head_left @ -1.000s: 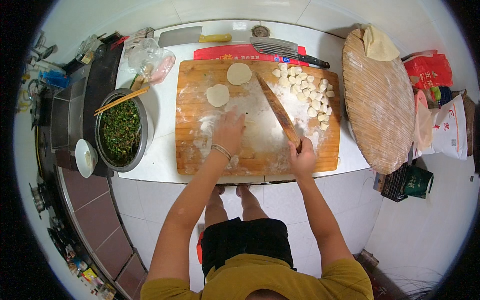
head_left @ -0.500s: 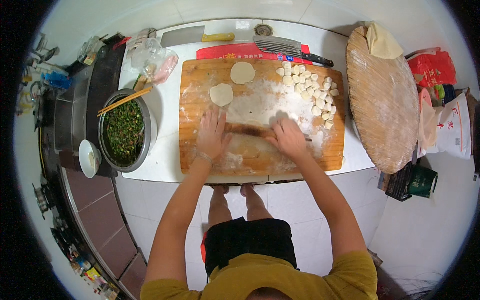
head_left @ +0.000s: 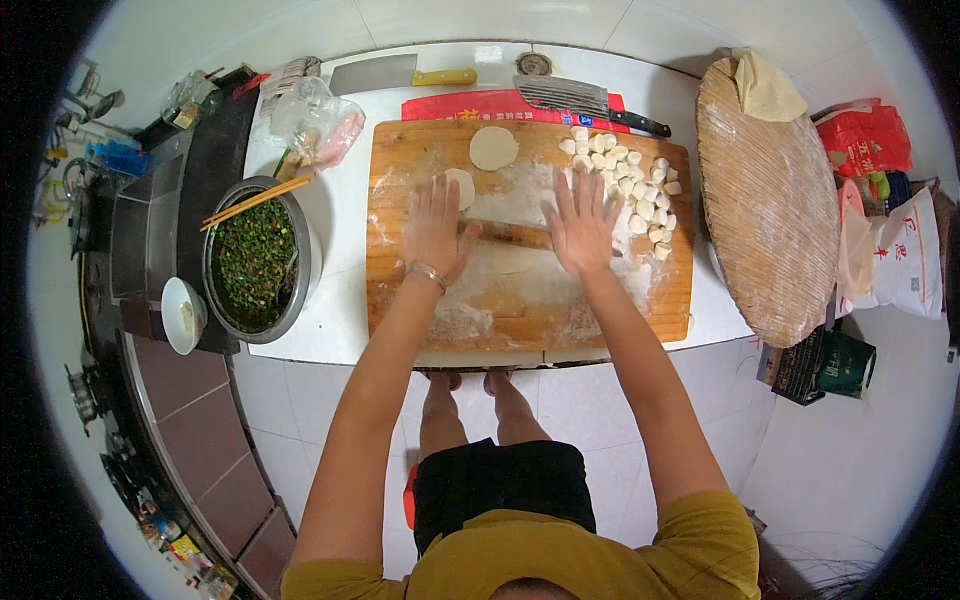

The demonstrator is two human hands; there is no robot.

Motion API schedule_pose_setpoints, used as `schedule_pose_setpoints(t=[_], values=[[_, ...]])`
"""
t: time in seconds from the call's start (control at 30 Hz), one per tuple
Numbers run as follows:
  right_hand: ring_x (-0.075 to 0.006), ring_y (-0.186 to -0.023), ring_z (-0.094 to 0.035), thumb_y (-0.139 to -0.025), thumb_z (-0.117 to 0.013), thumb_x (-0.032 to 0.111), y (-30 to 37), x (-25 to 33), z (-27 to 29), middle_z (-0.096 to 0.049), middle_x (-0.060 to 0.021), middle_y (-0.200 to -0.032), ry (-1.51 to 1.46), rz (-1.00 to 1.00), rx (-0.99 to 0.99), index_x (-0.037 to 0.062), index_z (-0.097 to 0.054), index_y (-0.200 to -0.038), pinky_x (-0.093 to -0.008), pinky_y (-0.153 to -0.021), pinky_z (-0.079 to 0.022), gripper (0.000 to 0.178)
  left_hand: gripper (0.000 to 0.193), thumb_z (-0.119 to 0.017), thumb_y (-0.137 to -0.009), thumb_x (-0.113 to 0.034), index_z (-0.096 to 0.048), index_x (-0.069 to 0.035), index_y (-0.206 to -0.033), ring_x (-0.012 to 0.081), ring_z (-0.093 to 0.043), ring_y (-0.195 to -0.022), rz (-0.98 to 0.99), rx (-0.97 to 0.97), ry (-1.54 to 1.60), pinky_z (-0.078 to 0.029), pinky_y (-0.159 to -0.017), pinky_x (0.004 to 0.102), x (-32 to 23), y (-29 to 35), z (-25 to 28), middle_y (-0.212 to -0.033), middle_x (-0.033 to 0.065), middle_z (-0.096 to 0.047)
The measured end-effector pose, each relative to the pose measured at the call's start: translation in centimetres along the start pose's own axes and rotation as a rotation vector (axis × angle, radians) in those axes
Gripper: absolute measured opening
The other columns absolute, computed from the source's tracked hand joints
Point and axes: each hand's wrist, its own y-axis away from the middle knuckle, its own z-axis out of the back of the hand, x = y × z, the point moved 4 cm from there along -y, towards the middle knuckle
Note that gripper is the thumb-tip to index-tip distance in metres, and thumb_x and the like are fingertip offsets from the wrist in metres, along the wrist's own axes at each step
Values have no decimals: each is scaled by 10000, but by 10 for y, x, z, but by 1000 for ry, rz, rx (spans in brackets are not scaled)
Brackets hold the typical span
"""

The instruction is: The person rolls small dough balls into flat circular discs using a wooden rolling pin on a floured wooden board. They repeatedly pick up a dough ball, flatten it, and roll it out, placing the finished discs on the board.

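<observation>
My left hand (head_left: pixel 436 230) lies flat over the left end of a wooden rolling pin (head_left: pixel 512 234), its fingers stretched away from me. Over the pin's right end rests my right hand (head_left: pixel 585 222), also flat, with fingers spread. Both palms press on the pin rather than wrap round it. A pale dough sheet (head_left: pixel 514 262) shows just on the near side of the pin, faint against the flour. One round wrapper (head_left: pixel 494 149) lies farther back; another wrapper (head_left: pixel 460 188) is partly covered by my left fingers. Small dough pieces (head_left: pixel 640 186) cluster right of my right hand.
A floured wooden board (head_left: pixel 400 325) carries the dough. Left stands a pot of chopped green filling (head_left: pixel 252 265) with chopsticks (head_left: pixel 258 201) across its rim, beside a white bowl (head_left: pixel 183 315). Behind lie a cleaver (head_left: pixel 374 73) and a knife (head_left: pixel 565 95). A woven tray (head_left: pixel 768 210) is at right.
The rolling pin and both hands have moved away from me across the board. My right hand's fingers, bent before, are stretched out flat now. More dough shows on the pin's near side.
</observation>
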Motion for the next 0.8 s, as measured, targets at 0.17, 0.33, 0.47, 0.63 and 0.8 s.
schedule_pose_setpoints(t=[0.17,0.33,0.47,0.63,0.8], values=[[-394,-1421,-195,-950,-414,451,55,13,10,-195,-131,-1565,-13,71,49,223,-277,-1496,-676,-1094,-80,608,673,-551,-895,-372,-332,-15,-1421,388,-260,-1376,-101,-27,63,-219,-1132,496,4,69,-7,-1487,223,-300],[-384,-1432,-163,-979,-325,476,-6,-5,-9,-173,-133,-1569,5,-86,1,214,-284,-1492,-668,-1098,-66,578,704,-594,-861,-362,-335,-31,-1426,416,-242,-1384,-30,-31,34,-226,-1120,525,7,-12,-3,-1496,219,-288],[-390,-1438,-135,-963,-371,453,46,-7,-9,-138,-144,-1576,-50,30,34,201,-286,-1489,-680,-1083,-77,590,716,-603,-852,-363,-331,-40,-1430,416,-259,-1375,-74,-37,71,-249,-1108,535,6,29,-3,-1500,203,-290],[-328,-980,-535,-825,-638,312,76,13,32,-552,-143,-1024,-279,276,41,47,-528,-1175,-524,-925,-388,453,691,-626,-832,-314,-364,-49,-1414,393,-325,-1342,-64,6,35,-316,-1069,532,9,70,-4,-1461,190,-350],[-353,-735,-529,-776,-690,205,68,-12,23,-510,-150,-822,-423,53,-144,36,-498,-845,-431,-614,-434,265,555,-627,-814,-197,-472,-48,-1326,349,-461,-1218,-204,-288,179,-408,-996,458,-38,29,22,-1296,164,-495]])
